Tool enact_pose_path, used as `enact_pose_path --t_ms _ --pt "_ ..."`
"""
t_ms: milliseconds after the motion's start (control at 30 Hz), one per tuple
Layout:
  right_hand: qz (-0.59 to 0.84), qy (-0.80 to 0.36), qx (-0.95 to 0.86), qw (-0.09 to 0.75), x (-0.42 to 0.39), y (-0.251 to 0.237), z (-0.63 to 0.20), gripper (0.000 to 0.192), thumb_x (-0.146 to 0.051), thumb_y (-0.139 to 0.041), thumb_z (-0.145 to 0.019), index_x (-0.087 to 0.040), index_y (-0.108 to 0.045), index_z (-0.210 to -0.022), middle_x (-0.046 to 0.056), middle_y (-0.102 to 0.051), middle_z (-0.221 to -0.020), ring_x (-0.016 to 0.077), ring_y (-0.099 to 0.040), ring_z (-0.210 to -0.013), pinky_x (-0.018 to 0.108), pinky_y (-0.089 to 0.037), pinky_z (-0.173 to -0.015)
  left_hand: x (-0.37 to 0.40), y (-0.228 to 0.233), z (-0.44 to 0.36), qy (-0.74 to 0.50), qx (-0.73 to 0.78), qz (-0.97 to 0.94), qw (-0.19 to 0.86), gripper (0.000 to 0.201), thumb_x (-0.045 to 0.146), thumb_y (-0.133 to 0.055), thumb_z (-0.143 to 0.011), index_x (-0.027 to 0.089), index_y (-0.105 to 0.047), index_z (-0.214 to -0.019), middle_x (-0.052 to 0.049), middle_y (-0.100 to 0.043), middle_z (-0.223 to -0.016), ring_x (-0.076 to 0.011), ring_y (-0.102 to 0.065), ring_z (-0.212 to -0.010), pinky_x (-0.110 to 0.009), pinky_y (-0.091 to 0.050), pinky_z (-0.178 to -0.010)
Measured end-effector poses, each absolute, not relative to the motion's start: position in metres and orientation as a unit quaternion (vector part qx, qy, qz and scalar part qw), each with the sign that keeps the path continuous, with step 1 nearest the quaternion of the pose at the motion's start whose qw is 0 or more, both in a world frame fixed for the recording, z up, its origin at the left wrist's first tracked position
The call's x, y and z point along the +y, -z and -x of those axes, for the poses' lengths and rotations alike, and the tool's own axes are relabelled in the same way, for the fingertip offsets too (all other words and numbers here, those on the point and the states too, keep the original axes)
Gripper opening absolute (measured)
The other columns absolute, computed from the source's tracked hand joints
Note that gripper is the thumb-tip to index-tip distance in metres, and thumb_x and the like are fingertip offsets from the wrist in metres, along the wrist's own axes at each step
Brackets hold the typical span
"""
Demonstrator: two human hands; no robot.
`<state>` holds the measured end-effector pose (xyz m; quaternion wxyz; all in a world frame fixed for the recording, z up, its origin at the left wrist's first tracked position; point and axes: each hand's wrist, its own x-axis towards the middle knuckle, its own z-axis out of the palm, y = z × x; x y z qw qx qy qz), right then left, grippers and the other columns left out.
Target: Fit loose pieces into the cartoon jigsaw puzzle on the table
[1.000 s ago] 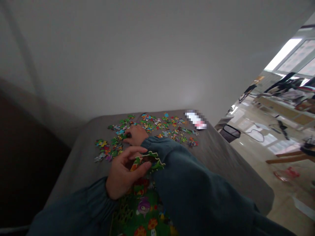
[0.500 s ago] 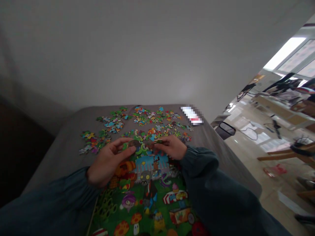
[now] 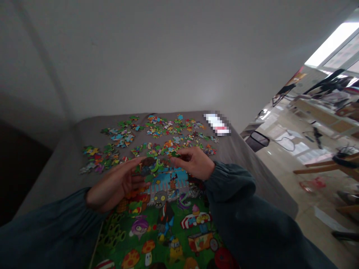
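The left hand (image 3: 116, 185) pinches a brown jigsaw piece (image 3: 146, 163) at 12 o'clock of the assembled puzzle (image 3: 165, 224). At 3 o'clock, the right hand (image 3: 195, 162) curls narrow; whether it holds anything, I cannot tell.

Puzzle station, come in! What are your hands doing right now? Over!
Left hand holds a small clump of joined pieces over the finished puzzle part. Right hand pinches one small piece. Loose pieces lie beyond, on the grey table.
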<state>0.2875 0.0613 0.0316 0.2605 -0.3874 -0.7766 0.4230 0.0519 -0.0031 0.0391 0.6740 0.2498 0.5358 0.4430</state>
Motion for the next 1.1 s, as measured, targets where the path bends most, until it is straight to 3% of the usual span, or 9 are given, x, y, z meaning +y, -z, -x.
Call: enact_pose_path --t_ms 67,233,367,467,567,700,900,1000,1100 --pt "0.373 -0.398 -0.8 0.249 0.058 -0.037 -0.286 0.039 -0.042 -0.059 -0.097 -0.018 -0.061 -0.066 -0.006 -0.044 -0.053 0.0084 -0.04 -0.052 0.024 -0.028 -0.052 -0.003 -0.039 -0.051 -0.437 0.521 -0.254 0.688 0.017 0.028 -0.068 -0.088 0.022 -0.076 -0.102 -0.006 -0.072 -0.13 -0.0125 -0.069 -0.06 -0.035 -0.068 -0.07" --pt "0.314 -0.466 -0.803 0.199 0.048 -0.04 -0.282 0.024 -0.028 -0.052 -0.101 -0.019 -0.071 -0.089 -0.003 -0.063 -0.065 0.0108 -0.059 -0.061 0.023 -0.044 -0.062 -0.002 -0.033 -0.048 -0.415 0.5 -0.261 0.714 0.025 0.037 -0.065 -0.091 0.023 -0.077 -0.108 -0.009 -0.074 -0.126 -0.0175 -0.074 -0.072 -0.038 -0.066 -0.078" --pt "0.328 -0.586 -0.72 0.175 0.04 -0.031 -0.274 0.032 -0.048 -0.067 -0.093 -0.019 -0.072 -0.08 -0.001 -0.071 -0.069 0.0114 -0.064 -0.054 0.024 -0.051 -0.056 -0.003 -0.031 -0.049 -0.398 0.482 -0.263 0.735 0.027 0.038 -0.066 -0.09 0.023 -0.075 -0.111 -0.01 -0.078 -0.111 -0.0213 -0.076 -0.078 -0.042 -0.064 -0.085" --pt "0.355 -0.62 -0.676 0.18 0.033 -0.025 -0.267 0.04 -0.058 -0.078 -0.081 -0.019 -0.073 -0.077 0.0 -0.073 -0.071 0.0103 -0.062 -0.049 0.023 -0.05 -0.048 -0.004 -0.032 -0.05 -0.376 0.471 -0.249 0.758 0.033 0.037 -0.067 -0.089 0.023 -0.073 -0.119 -0.007 -0.08 -0.094 -0.0217 -0.076 -0.077 -0.04 -0.064 -0.084" --pt "0.369 -0.621 -0.667 0.183 0.028 -0.021 -0.261 0.042 -0.059 -0.079 -0.078 -0.018 -0.073 -0.073 0.0 -0.071 -0.065 0.0094 -0.06 -0.046 0.021 -0.047 -0.045 -0.007 -0.03 -0.051 -0.363 0.451 -0.246 0.777 0.04 0.041 -0.069 -0.087 0.023 -0.071 -0.123 -0.006 -0.078 -0.084 -0.0231 -0.076 -0.078 -0.038 -0.064 -0.081" --pt "0.382 -0.609 -0.671 0.182 0.025 -0.02 -0.259 0.044 -0.06 -0.079 -0.078 -0.018 -0.071 -0.07 -0.001 -0.069 -0.062 0.0083 -0.058 -0.043 0.02 -0.044 -0.041 -0.011 -0.028 -0.051 -0.36 0.423 -0.259 0.79 0.048 0.043 -0.078 -0.08 0.022 -0.071 -0.122 -0.009 -0.079 -0.097 -0.0284 -0.077 -0.094 -0.045 -0.062 -0.093" --pt "0.398 -0.599 -0.674 0.168 0.024 -0.022 -0.258 0.044 -0.059 -0.077 -0.081 -0.018 -0.069 -0.071 -0.002 -0.068 -0.06 0.0075 -0.056 -0.041 0.019 -0.041 -0.04 -0.015 -0.029 -0.051 -0.356 0.428 -0.304 0.773 0.059 0.023 -0.088 -0.071 0.026 -0.068 -0.127 -0.006 -0.079 -0.105 -0.0262 -0.075 -0.102 -0.042 -0.06 -0.098" --pt "0.402 -0.566 -0.695 0.186 0.026 -0.026 -0.261 0.045 -0.058 -0.073 -0.085 -0.018 -0.066 -0.066 -0.002 -0.065 -0.056 0.0075 -0.053 -0.041 0.021 -0.04 -0.042 -0.016 -0.029 -0.051 -0.35 0.42 -0.322 0.773 0.061 0.02 -0.087 -0.072 0.028 -0.067 -0.13 0.0 -0.075 -0.083 -0.0218 -0.076 -0.088 -0.039 -0.061 -0.094" --pt "0.434 -0.46 -0.719 0.289 0.031 -0.031 -0.264 0.04 -0.053 -0.069 -0.09 -0.018 -0.066 -0.071 -0.003 -0.06 -0.056 0.0082 -0.051 -0.049 0.022 -0.038 -0.048 -0.016 -0.029 -0.05 -0.352 0.428 -0.336 0.762 0.062 0.017 -0.084 -0.074 0.028 -0.067 -0.133 0.009 -0.058 -0.061 -0.0112 -0.064 -0.059 -0.039 -0.062 -0.091"
